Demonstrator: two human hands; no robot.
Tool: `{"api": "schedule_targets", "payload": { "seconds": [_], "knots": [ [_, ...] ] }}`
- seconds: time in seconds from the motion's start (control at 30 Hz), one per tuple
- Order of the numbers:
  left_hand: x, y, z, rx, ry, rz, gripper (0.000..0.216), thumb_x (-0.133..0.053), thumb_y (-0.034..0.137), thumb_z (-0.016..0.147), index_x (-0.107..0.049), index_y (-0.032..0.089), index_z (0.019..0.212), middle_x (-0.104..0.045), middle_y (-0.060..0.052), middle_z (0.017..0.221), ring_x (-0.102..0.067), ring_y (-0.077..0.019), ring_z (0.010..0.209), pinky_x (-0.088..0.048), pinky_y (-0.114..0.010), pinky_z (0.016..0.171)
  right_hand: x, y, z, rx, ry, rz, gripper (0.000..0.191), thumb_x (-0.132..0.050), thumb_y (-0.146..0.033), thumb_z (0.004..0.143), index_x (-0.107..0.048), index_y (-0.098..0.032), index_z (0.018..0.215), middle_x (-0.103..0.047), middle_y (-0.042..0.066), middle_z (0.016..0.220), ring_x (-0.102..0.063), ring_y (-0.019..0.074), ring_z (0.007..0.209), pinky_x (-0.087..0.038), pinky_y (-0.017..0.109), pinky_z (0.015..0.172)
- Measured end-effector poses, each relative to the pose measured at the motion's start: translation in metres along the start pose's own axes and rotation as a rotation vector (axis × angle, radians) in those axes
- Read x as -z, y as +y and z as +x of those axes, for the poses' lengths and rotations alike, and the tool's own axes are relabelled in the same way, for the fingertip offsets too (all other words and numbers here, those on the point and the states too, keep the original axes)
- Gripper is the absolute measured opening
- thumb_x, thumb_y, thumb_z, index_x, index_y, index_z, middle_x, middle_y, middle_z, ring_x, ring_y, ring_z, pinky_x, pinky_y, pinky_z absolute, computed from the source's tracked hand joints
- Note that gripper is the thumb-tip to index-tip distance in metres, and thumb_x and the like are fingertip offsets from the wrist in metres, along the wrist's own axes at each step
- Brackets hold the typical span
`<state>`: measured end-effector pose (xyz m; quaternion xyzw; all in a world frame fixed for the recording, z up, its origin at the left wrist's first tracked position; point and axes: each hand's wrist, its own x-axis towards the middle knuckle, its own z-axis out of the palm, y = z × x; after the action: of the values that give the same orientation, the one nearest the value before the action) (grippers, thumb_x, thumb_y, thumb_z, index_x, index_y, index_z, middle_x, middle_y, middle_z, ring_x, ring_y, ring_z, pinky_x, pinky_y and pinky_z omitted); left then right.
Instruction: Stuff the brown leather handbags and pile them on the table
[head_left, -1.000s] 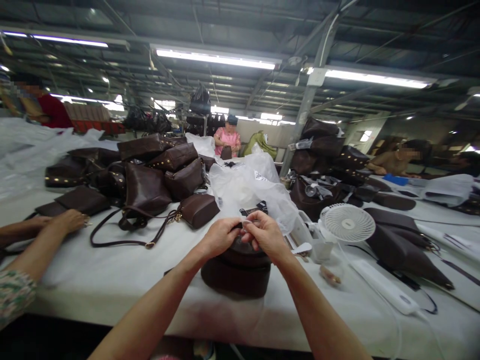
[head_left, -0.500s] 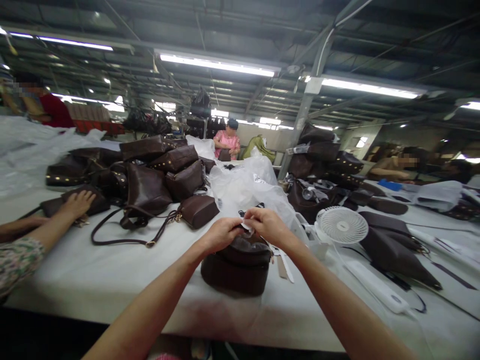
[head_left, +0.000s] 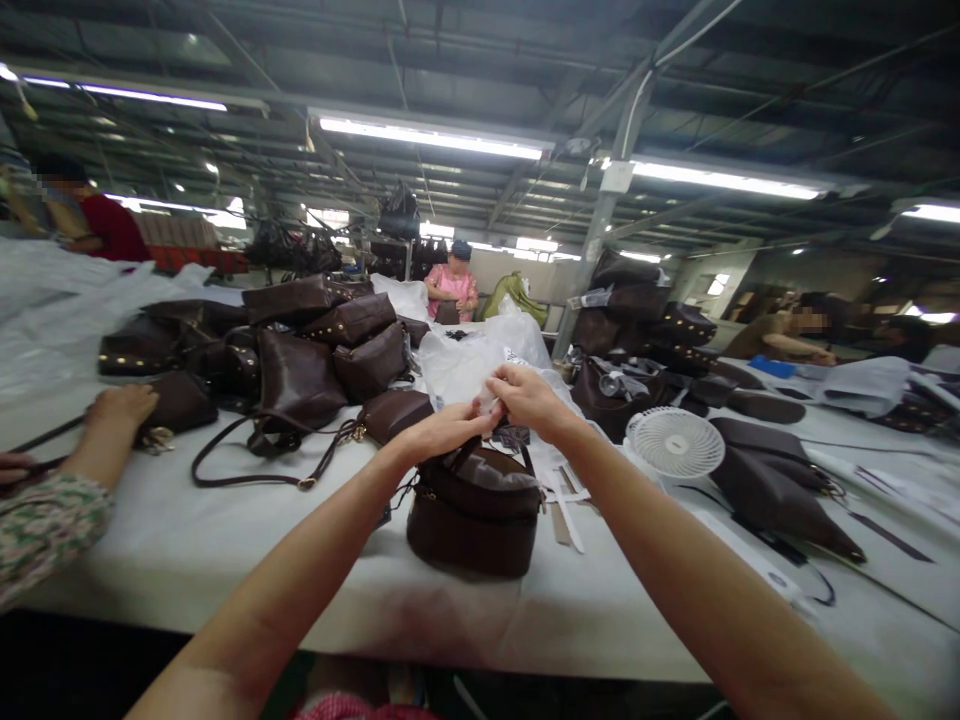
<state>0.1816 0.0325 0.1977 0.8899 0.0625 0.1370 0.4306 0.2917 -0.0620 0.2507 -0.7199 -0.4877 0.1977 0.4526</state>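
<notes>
A dark brown leather bag (head_left: pixel 472 540) stands upright on the table before me, its top open and clear plastic film (head_left: pixel 499 470) showing inside. Above its back rim, my left hand (head_left: pixel 448 430) and my right hand (head_left: pixel 531 402) meet with fingers pinched together. Between the fingertips is a small crumpled white piece (head_left: pixel 487 398), tissue or thin plastic; I cannot tell which. The right fingers close on it from above, and the left fingers hold its lower side. A dark tag or strap (head_left: pixel 512 438) is just below my right hand, partly hidden.
Brown bags (head_left: pixel 296 375) are heaped at the left, where a co-worker's hand (head_left: pixel 124 410) touches one. A white fan (head_left: pixel 675 443) and more bags (head_left: pixel 784 480) lie right. Clear plastic bags (head_left: pixel 465 365) fill the middle back. White and brown strips (head_left: pixel 568 520) lie beside my bag.
Both my hands have risen and moved slightly away from the bag's opening, still pinching the white piece. More of the bag's opening shows. The co-worker's hand at the left has shifted left.
</notes>
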Motion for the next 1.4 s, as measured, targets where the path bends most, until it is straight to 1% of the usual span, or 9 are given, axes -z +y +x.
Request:
{"api": "schedule_targets", "payload": {
  "seconds": [0.27, 0.53, 0.67, 0.73, 0.83, 0.93, 1.03, 1.2, 1.4],
  "knots": [
    [-0.006, 0.006, 0.011, 0.038, -0.089, 0.268, 0.042, -0.034, 0.039, 0.093, -0.051, 0.016, 0.062, -0.052, 0.000, 0.058, -0.047, -0.0130, 0.058, -0.039, -0.026, 0.061, -0.009, -0.003, 0.011, 0.305, 0.103, -0.042, 0.015, -0.047, -0.012, 0.082, -0.049, -0.020, 0.070, -0.055, -0.007, 0.056, -0.044, 0.0058, 0.039, -0.035, 0.017, 0.041],
    [0.006, 0.022, 0.008, 0.119, -0.326, 0.157, 0.028, -0.042, 0.032, 0.088, -0.062, 0.014, 0.081, -0.058, 0.000, 0.060, -0.053, -0.0134, 0.058, -0.041, -0.025, 0.060, -0.014, 0.000, 0.014, 0.356, 0.119, 0.110, 0.012, -0.048, -0.020, 0.080, -0.047, -0.021, 0.068, -0.053, -0.007, 0.055, -0.038, 0.0050, 0.031, -0.028, 0.018, 0.030],
    [0.003, 0.017, 0.011, 0.054, -0.343, 0.194, 0.026, -0.045, 0.030, 0.087, -0.059, 0.014, 0.071, -0.053, 0.001, 0.060, -0.048, -0.0119, 0.057, -0.039, -0.024, 0.059, -0.012, 0.012, 0.014, 0.340, 0.082, 0.157, 0.014, -0.050, -0.033, 0.081, -0.050, -0.020, 0.075, -0.059, -0.003, 0.063, -0.046, 0.0075, 0.039, -0.040, 0.020, 0.038],
    [0.010, 0.014, 0.015, -0.024, -0.369, 0.277, 0.026, -0.048, 0.028, 0.084, -0.056, 0.015, 0.063, -0.050, 0.002, 0.059, -0.044, -0.0111, 0.057, -0.037, -0.024, 0.060, -0.004, 0.019, 0.009, 0.344, 0.078, 0.056, 0.029, -0.055, -0.042, 0.079, -0.056, -0.018, 0.095, -0.066, 0.006, 0.091, -0.059, 0.0123, 0.058, -0.051, 0.027, 0.054],
    [0.023, 0.016, 0.021, -0.039, -0.396, 0.290, 0.021, -0.049, 0.022, 0.083, -0.058, 0.014, 0.066, -0.052, 0.002, 0.061, -0.046, -0.0113, 0.060, -0.038, -0.023, 0.061, 0.006, 0.026, -0.008, 0.383, 0.067, -0.287, 0.070, -0.069, -0.050, 0.069, -0.047, -0.015, 0.127, -0.049, 0.018, 0.134, -0.063, 0.0253, 0.099, -0.051, 0.036, 0.080],
    [0.030, 0.024, 0.019, -0.016, -0.385, 0.358, 0.023, -0.049, 0.022, 0.084, -0.061, 0.014, 0.068, -0.053, 0.002, 0.059, -0.048, -0.0125, 0.060, -0.040, -0.023, 0.062, 0.007, 0.028, -0.028, 0.362, -0.041, -0.743, 0.065, -0.073, -0.050, 0.068, -0.054, -0.014, 0.118, -0.060, 0.018, 0.121, -0.061, 0.0324, 0.102, -0.048, 0.037, 0.079],
    [0.024, 0.030, 0.000, -0.054, -0.238, 0.523, 0.023, -0.050, 0.027, 0.087, -0.065, 0.015, 0.074, -0.060, -0.001, 0.068, -0.055, -0.0156, 0.067, -0.044, -0.025, 0.068, 0.006, 0.029, -0.039, 0.286, -0.118, -1.008, 0.036, -0.059, -0.047, 0.083, -0.061, -0.016, 0.100, -0.070, 0.014, 0.087, -0.065, 0.0288, 0.080, -0.042, 0.032, 0.064],
    [-0.019, 0.024, -0.056, -0.271, 0.625, 0.686, 0.025, -0.037, 0.019, 0.094, -0.062, 0.015, 0.096, -0.065, -0.009, 0.092, -0.061, -0.0182, 0.086, -0.050, -0.030, 0.078, 0.019, 0.037, -0.033, 0.257, -0.192, -0.734, 0.021, -0.054, -0.035, 0.086, -0.058, -0.018, 0.074, -0.066, 0.006, 0.072, -0.059, 0.0173, 0.066, -0.033, 0.026, 0.055],
    [-0.084, -0.016, -0.072, -0.316, 0.304, 0.929, 0.032, -0.039, 0.013, 0.092, -0.054, 0.009, 0.120, -0.066, -0.015, 0.109, -0.060, -0.0249, 0.101, -0.051, -0.041, 0.089, 0.026, 0.054, -0.021, -0.202, -0.548, 0.038, 0.022, -0.050, -0.039, 0.086, -0.050, -0.020, 0.075, -0.059, -0.003, 0.055, -0.058, 0.0125, 0.046, -0.040, 0.020, 0.042]
  ]
}}
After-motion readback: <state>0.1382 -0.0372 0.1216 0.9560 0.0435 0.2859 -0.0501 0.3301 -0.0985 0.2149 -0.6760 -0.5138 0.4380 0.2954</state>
